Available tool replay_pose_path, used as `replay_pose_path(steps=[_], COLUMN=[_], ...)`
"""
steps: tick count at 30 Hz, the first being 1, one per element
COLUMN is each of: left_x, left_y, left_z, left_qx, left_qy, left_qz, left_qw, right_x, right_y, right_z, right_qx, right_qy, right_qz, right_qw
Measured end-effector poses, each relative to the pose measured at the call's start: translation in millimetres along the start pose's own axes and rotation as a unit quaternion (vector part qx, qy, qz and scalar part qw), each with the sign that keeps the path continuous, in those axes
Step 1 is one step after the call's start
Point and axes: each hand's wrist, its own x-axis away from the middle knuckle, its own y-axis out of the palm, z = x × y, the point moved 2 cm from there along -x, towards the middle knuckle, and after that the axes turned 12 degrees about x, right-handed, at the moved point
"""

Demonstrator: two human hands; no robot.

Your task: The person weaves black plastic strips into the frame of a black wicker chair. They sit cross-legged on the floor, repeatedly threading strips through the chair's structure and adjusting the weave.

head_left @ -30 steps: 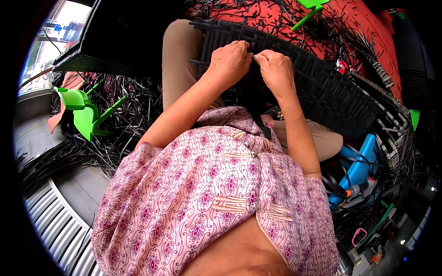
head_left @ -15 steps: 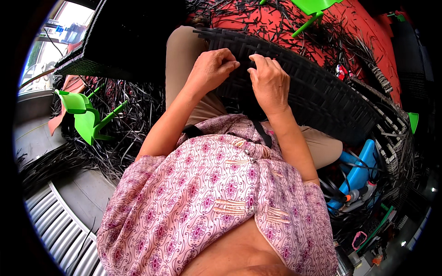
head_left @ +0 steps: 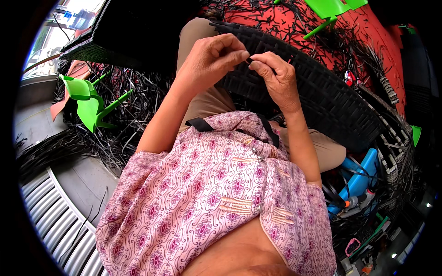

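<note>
Both my hands are raised over a black woven wicker panel (head_left: 317, 92) that lies across my lap. My left hand (head_left: 209, 60) is closed in a pinch, thumb against forefinger. Close beside it, my right hand (head_left: 278, 80) is pinched too, its fingertips almost meeting those of the left. A short dark bit of a thin black strip (head_left: 250, 60) shows between the fingertips; the rest of it is hidden by the fingers or lost against the dark weave.
Heaps of loose black strips (head_left: 124, 101) lie at the left. Green plastic chairs (head_left: 90, 99) stand there and on the red mat (head_left: 294, 27) ahead. A blue plastic stool (head_left: 361, 177) with a tool (head_left: 357, 201) is at my right. A white slatted seat (head_left: 60, 221) is lower left.
My hands have come together, the left rising and moving right until its fingertips are next to the right's. A dark bit of strip now shows between them. The whole view has shifted slightly.
</note>
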Motion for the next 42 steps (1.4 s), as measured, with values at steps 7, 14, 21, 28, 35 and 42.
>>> replay_pose_path(steps=[7,14,21,28,35,42], left_x=[-27,-28,-28,-28,-25,-28], left_y=[19,32,22,23,24,18], left_z=[-70,-70,-78,-74,-75,-66], left_qx=[-0.339,-0.381,-0.265,-0.257,-0.248,-0.265], left_qy=[0.087,0.068,0.102,0.086,0.083,0.077], left_qz=[0.089,0.105,0.103,0.089,0.081,0.029], left_qw=[0.933,0.916,0.953,0.958,0.962,0.961], right_x=[11,15,3,1,-3,-4], right_y=[2,7,13,12,15,16], right_z=[16,14,11,9,6,12], right_qx=[-0.120,0.049,0.272,0.333,0.332,0.332], right_qy=[0.148,0.205,0.115,0.089,0.063,0.047], right_qz=[0.112,0.097,0.054,0.002,-0.025,-0.023], right_qw=[0.975,0.973,0.954,0.939,0.941,0.942])
